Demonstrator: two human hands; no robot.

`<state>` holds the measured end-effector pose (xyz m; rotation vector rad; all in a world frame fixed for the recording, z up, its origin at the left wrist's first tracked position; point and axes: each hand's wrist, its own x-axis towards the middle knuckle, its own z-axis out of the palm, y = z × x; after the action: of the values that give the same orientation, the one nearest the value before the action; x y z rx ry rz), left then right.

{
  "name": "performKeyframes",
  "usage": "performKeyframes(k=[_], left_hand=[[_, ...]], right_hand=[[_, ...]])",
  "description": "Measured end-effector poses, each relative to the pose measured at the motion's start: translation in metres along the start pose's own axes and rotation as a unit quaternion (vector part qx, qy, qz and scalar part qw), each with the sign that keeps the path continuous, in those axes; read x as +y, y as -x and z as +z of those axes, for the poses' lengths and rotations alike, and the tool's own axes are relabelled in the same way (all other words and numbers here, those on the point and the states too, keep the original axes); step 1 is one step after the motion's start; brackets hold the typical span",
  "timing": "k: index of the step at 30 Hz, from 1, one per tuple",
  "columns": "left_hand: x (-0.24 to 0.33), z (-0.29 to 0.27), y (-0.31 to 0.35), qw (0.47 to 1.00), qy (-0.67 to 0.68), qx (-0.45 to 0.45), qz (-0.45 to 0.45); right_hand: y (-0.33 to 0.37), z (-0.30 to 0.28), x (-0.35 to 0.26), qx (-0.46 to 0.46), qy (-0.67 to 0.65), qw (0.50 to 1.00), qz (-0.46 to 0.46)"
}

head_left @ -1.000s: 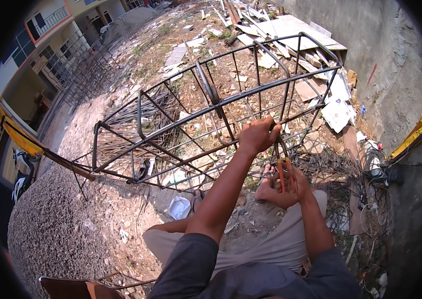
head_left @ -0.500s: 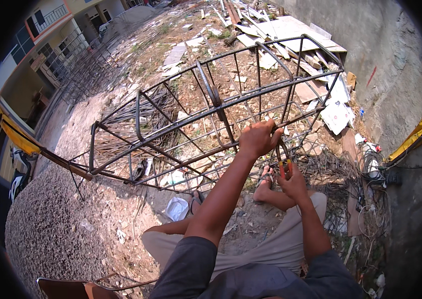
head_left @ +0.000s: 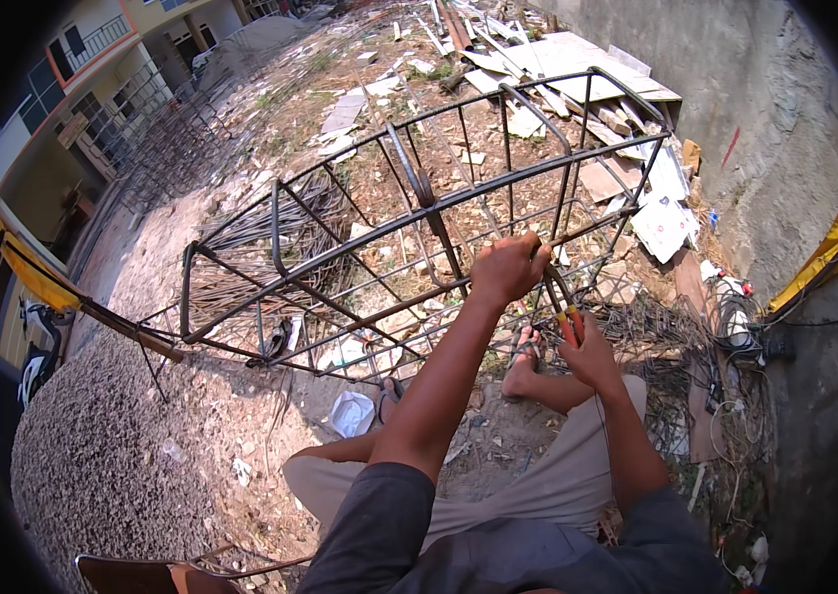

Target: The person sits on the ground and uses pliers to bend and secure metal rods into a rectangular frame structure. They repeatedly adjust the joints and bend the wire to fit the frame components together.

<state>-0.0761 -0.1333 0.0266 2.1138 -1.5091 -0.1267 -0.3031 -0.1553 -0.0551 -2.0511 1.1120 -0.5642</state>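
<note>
Across the middle of the sunlit ground stands a long, open cage of dark steel bars (head_left: 427, 190). At its near side, right of centre, the bare left hand (head_left: 508, 269) lies over a bar with its fingers curled; whether they clamp it, I cannot tell. Just to the right and nearer, the bare right hand (head_left: 592, 354) has its fingers closed around metal pliers with red-and-yellow handles (head_left: 570, 325), whose head reaches close to the left hand. A grey gravel heap (head_left: 112, 436) lies near left; flat white boards (head_left: 577, 64) lie far right.
</note>
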Motion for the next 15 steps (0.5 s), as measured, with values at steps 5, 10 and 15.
performKeyframes(k=[5, 10, 15], left_hand=[[0.002, -0.001, -0.001, 1.0, -0.004, -0.003, 0.007], [-0.001, 0.003, 0.002, 1.0, -0.004, -0.001, 0.007], [0.004, -0.008, 0.003, 0.999, -0.016, -0.037, 0.03]], right_hand=[[0.008, 0.021, -0.003, 0.168, 0.148, 0.973, -0.053], [0.003, 0.021, 0.007, 0.107, 0.077, 0.99, -0.05], [0.001, 0.018, 0.018, 0.082, 0.029, 0.988, -0.128]])
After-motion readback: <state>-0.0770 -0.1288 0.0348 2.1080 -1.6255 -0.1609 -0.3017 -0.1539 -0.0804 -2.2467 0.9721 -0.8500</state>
